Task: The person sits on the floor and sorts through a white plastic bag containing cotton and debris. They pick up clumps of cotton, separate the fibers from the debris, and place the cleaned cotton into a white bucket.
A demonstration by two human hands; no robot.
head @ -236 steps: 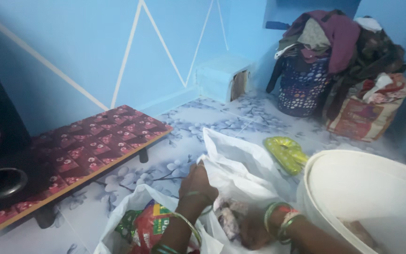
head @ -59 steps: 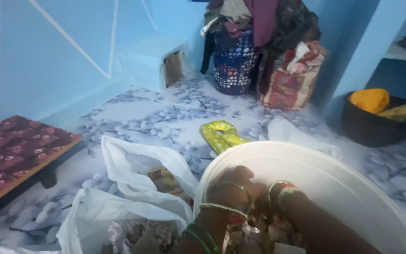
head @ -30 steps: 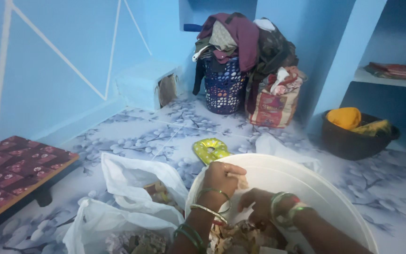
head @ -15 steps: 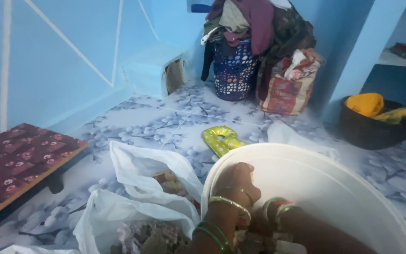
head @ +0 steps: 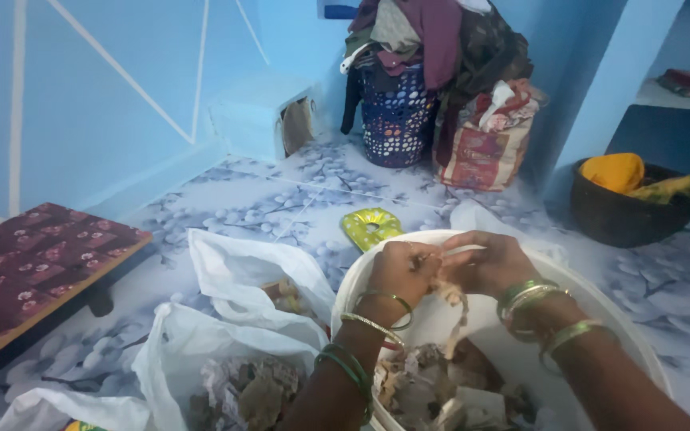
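While both of my hands meet over the white tub [head: 600,319], they pinch a pale, stringy scrap [head: 455,307] between them, and it dangles down toward the heap of torn paper and card [head: 441,383] at the tub's bottom. My left hand [head: 405,270] is curled nearly closed on the upper end of the scrap; my right hand [head: 493,262] is pinched on it too, thumb against fingers. To pull it apart well, I judge the grip should stay close on either side of the tear line, with the piece kept above the tub so the bits fall inside.

At nine o'clock from the tub sit two open white plastic bags [head: 241,319], touching its rim, with more brownish scraps showing in the nearer one. A yellow-green ring-shaped thing [head: 370,227] lies on the flowered floor [head: 265,199] at eleven o'clock. Farther out at nine o'clock is a low bench [head: 33,263] with a red patterned top. Up at twelve o'clock a blue basket [head: 397,120] is heaped with clothes, and at two o'clock a dark bowl [head: 624,219] holds yellow cloth.
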